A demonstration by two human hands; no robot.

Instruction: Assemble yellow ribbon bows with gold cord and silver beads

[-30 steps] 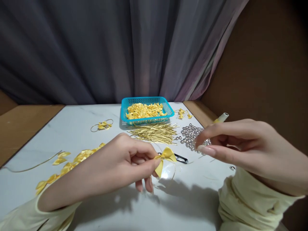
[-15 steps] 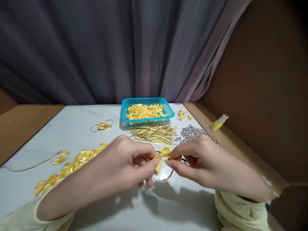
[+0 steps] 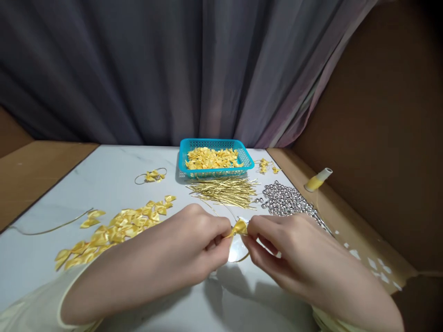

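Observation:
A small yellow ribbon bow (image 3: 239, 227) is stretched between my two hands above the table's near middle. My left hand (image 3: 199, 244) pinches its left side, fingers closed. On the other side, my right hand (image 3: 277, 246) grips it between thumb and forefinger. A thin gold cord (image 3: 240, 259) curves below the bow, its ends hidden by my fingers. Left of my forearm lies a spread of loose yellow bows (image 3: 121, 226). Straight ahead, beyond my hands, is a pile of gold twist ties (image 3: 224, 191).
A blue basket (image 3: 216, 172) holding yellow bows stands at the back. Silver beads (image 3: 287, 198) are heaped at right, near a yellow-and-white tube (image 3: 318, 180). A looped cord with bows (image 3: 154, 175) lies at back left; a bare cord (image 3: 58, 227) lies at far left.
The bow looks pulled flatter between my fingers, and its hanging tail no longer shows. My left fingers have curled in more, and the right hand has dropped slightly. The view has shifted a little.

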